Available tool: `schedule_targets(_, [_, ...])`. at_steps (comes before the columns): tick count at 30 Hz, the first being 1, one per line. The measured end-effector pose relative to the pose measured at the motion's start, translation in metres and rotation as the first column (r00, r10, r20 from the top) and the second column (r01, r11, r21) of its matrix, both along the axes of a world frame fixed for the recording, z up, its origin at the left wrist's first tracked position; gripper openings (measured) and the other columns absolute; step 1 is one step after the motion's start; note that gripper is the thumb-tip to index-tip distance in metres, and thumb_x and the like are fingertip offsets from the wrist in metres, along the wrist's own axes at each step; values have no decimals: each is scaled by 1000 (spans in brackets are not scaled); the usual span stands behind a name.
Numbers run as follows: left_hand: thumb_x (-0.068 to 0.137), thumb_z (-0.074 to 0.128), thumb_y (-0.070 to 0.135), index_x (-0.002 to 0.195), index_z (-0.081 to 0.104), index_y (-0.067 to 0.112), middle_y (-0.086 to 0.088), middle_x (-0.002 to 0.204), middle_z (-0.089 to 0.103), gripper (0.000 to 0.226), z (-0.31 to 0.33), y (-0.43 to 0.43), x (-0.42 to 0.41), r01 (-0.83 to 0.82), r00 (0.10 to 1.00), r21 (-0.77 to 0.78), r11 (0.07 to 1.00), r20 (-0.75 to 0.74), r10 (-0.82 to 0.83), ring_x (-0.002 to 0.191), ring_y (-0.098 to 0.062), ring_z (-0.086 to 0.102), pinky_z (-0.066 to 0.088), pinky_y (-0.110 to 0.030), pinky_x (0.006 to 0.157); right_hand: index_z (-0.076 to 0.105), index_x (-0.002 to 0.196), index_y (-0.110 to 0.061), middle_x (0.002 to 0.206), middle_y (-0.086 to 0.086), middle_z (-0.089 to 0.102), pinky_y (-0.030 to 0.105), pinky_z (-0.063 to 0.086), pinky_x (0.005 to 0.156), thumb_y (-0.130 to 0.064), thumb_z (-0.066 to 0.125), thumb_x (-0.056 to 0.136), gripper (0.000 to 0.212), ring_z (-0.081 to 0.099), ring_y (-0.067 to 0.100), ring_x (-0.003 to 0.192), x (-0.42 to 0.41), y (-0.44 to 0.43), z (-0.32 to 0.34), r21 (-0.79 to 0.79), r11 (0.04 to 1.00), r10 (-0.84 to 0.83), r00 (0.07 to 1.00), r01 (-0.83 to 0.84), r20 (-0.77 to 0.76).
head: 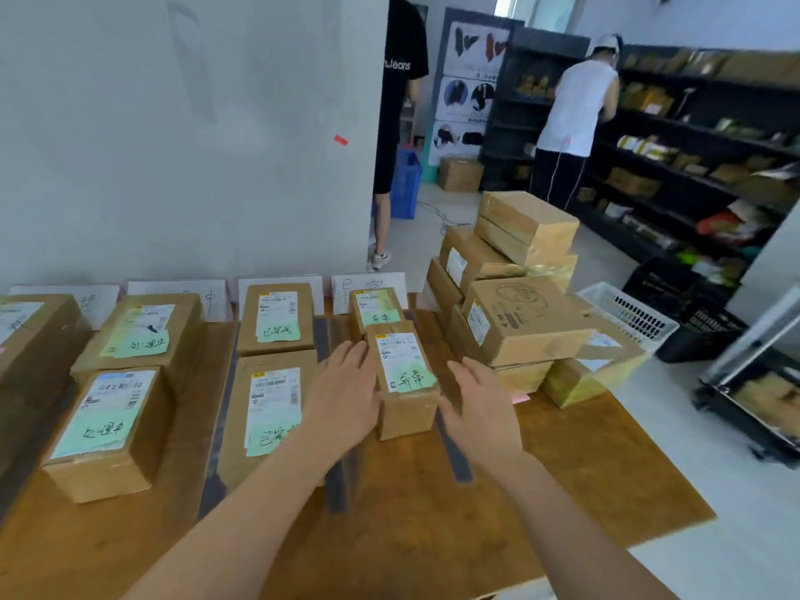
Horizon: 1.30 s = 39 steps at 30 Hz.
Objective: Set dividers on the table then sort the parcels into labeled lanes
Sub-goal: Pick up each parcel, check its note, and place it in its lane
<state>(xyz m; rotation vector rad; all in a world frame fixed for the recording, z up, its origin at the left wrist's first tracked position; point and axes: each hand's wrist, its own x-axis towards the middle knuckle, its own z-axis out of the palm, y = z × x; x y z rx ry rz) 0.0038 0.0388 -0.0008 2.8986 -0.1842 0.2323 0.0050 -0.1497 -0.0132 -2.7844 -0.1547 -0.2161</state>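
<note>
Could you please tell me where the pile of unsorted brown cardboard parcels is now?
In the head view the pile stands at the brown wooden table's far right corner, beyond the right hand, with a white plastic basket to its right.

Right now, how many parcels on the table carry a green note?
6 parcels: two left, two middle, two right. The cut-off far-left parcel may be a seventh.

Between the left hand (342,383) and right hand (476,409), a small brown cardboard box (407,409) carries a pale green handwritten note (414,378) that seems to read "异常". Beyond and left of the left hand, a green paper slip (277,333) reads "已完成"; farther left, a green sticker (145,344) reads "处理中". Beyond the hands, a black T-shirt (400,64) shows "Jeans".
</note>
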Motion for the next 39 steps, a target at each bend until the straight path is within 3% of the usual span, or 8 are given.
schedule_targets(6, [96,50,36,148,29,18,-1,153,33,58,13,-86,1,70,996,72,995,50,-73,143,-21,25,31,-38,113,41,144,-20,149,5,38,38,32,113,-36,54,94,54,33,23,139,-7,-89,18,-93,994,-50,999,49,-7])
schedule_targets(15, [95,52,38,149,28,18,-2,154,32,62,29,-188,10,82,992,78,994,92,-89,145,-23,22,25,-40,115,41,142,-19,146,6,39,40,32,113,-38,55,93,54,34,27,136,-3,-189,34,-161,985,-62,998,62,1])
schedule_targets(25, [91,56,34,140,41,16,-3,145,43,54,14,-232,67,77,993,167,983,71,-90,136,-21,35,36,-38,108,38,142,-20,150,8,32,40,27,111,-32,55,94,53,29,27,138,49,-232,37,-198,980,8,1000,-10,-13])
schedule_targets(29, [90,60,34,142,38,19,-3,146,42,59,3,-239,104,49,997,158,986,51,-58,136,-21,35,36,-38,109,42,138,-19,145,6,37,38,30,109,-33,58,92,50,31,25,134,90,-240,28,-227,973,47,999,-48,-13])
schedule_targets(34, [87,64,40,146,32,22,-5,150,35,69,-9,-243,149,13,999,148,989,-37,-7,138,-27,32,37,-42,110,44,136,-18,148,7,32,40,28,111,-26,62,90,50,27,27,139,140,-248,12,-291,950,103,994,-110,-37])
schedule_targets(39, [90,60,45,153,15,28,-5,161,7,79,-22,-245,172,-15,977,19,1000,-211,18,127,-25,47,48,-38,99,27,148,-20,157,7,16,43,29,115,-22,69,85,76,12,27,147,175,-255,-10,-323,926,186,980,-197,-62])
